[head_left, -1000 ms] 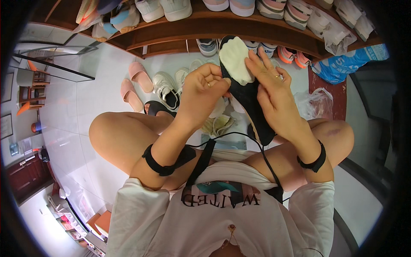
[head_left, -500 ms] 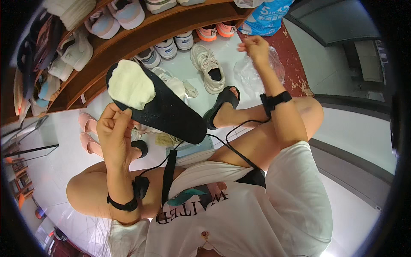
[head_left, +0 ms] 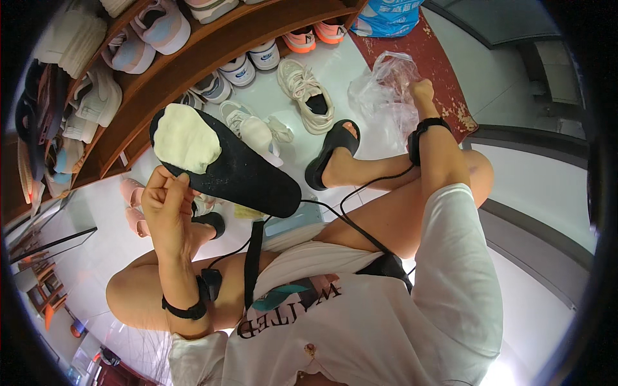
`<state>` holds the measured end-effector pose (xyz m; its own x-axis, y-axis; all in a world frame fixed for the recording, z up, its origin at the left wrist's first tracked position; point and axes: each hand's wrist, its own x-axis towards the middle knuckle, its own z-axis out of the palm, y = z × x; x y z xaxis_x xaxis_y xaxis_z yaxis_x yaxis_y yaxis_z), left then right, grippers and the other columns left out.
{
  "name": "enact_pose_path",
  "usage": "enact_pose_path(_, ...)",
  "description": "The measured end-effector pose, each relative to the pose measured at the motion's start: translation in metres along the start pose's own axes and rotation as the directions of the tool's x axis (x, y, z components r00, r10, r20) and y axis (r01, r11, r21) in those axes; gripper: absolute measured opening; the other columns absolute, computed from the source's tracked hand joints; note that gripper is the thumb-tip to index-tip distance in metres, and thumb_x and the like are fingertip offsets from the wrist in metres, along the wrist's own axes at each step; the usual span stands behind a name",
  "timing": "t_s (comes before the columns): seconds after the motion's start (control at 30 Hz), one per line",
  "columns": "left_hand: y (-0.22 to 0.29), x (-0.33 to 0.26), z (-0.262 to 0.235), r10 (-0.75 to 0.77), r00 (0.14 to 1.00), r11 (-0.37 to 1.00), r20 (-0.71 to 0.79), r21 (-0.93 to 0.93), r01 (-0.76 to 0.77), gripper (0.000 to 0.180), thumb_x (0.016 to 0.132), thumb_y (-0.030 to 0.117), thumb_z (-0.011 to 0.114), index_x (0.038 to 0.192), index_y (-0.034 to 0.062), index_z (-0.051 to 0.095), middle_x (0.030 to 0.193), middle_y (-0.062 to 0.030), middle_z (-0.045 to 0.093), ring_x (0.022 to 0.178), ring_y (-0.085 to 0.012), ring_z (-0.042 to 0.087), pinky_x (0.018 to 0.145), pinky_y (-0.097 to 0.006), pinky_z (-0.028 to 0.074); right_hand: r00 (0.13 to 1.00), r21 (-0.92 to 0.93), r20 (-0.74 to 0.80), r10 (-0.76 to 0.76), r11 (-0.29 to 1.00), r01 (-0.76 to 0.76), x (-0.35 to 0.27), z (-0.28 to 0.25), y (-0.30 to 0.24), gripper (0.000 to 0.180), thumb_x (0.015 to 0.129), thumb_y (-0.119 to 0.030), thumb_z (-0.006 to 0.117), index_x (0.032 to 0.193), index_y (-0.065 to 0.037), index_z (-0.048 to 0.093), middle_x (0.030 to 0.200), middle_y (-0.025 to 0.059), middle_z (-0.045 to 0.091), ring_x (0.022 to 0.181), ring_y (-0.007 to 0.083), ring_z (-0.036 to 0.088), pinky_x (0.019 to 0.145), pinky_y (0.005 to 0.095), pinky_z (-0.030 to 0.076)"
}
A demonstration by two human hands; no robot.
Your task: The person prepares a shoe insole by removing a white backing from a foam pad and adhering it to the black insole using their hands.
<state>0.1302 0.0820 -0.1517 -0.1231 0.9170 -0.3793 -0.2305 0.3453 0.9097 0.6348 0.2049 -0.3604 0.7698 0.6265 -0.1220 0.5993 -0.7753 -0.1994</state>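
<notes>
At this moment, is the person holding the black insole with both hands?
No, only the left hand grips the black insole, while the right hand is apart from it, at the clear plastic bag.

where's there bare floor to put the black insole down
Bare floor shows between the beige sneaker and the clear plastic bag, though the right hand is by that bag. A wider patch lies between the pink slippers and the left knee. It's crowded along the shoe rack and beneath the black insole.
</notes>
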Motion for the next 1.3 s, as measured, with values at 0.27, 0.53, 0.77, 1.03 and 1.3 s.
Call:
enact_pose_path(0.27, -0.002, 0.002, 0.004, -0.017, 1.000, 1.000, 0.000, 0.008, 0.017, 0.003, 0.080, -0.001, 0.051, 0.079, 0.0019, 0.050, 0.064, 0.0009, 0.052, 0.058, -0.0058, 0.049, 0.058, -0.017, 0.041, 0.958, 0.029, 0.154, -0.243, 0.970, 0.242, -0.011, 0.036, -0.001, 0.045, 0.069, -0.039, 0.062, 0.091, 0.001, 0.062, 0.095, 0.0225, 0.059, 0.093, 0.0352, 0.057, 0.083, 0.0383, 0.043)
enact_pose_path(0.53, 0.000, 0.001, 0.000, -0.028, 0.997, 0.999, -0.065, 0.028, 0.030, 0.006, 0.079, -0.001, 0.052, 0.076, 0.0032, 0.049, 0.062, 0.0028, 0.048, 0.057, -0.0048, 0.046, 0.057, -0.017, 0.039, 0.998, -0.156, 0.039, -0.055, 0.986, 0.061, -0.077, 0.064, -0.035, 0.028, 0.076, -0.017, 0.054, 0.102, -0.008, 0.056, 0.102, 0.0150, 0.058, 0.098, 0.0289, 0.056, 0.084, 0.0370, 0.044)
enact_pose_path(0.77, -0.005, 0.003, -0.006, -0.041, 0.998, 0.999, -0.050, 0.028, 0.042, 0.005, 0.079, -0.002, 0.052, 0.076, 0.0025, 0.049, 0.063, 0.0028, 0.047, 0.057, -0.0046, 0.043, 0.056, -0.017, 0.038, 0.971, -0.181, 0.207, -0.123, 0.970, 0.161, -0.073, 0.066, -0.034, 0.027, 0.077, -0.018, 0.050, 0.101, -0.007, 0.057, 0.105, 0.0151, 0.058, 0.097, 0.0285, 0.056, 0.080, 0.0374, 0.046)
enact_pose_path(1.03, -0.010, 0.003, -0.008, -0.062, 0.996, 0.998, -0.061, 0.021, 0.063, 0.004, 0.079, -0.004, 0.050, 0.080, 0.0006, 0.051, 0.064, 0.0020, 0.048, 0.057, -0.0050, 0.044, 0.056, -0.017, 0.039, 0.935, -0.213, 0.349, -0.064, 0.966, 0.146, -0.109, 0.067, -0.053, 0.034, 0.074, -0.024, 0.054, 0.102, -0.005, 0.055, 0.108, 0.0160, 0.056, 0.106, 0.0265, 0.050, 0.086, 0.0411, 0.039)
enact_pose_path(1.3, -0.008, 0.009, -0.001, -0.057, 0.996, 0.998, -0.065, -0.006, 0.056, 0.006, 0.079, -0.002, 0.052, 0.084, -0.0006, 0.053, 0.068, -0.0006, 0.055, 0.059, -0.0057, 0.049, 0.057, -0.017, 0.042, 0.899, -0.304, 0.353, -0.259, 0.877, 0.372, -0.101, 0.090, -0.049, 0.023, 0.073, -0.016, 0.051, 0.093, -0.007, 0.058, 0.102, 0.0115, 0.059, 0.099, 0.0280, 0.055, 0.084, 0.0404, 0.041)
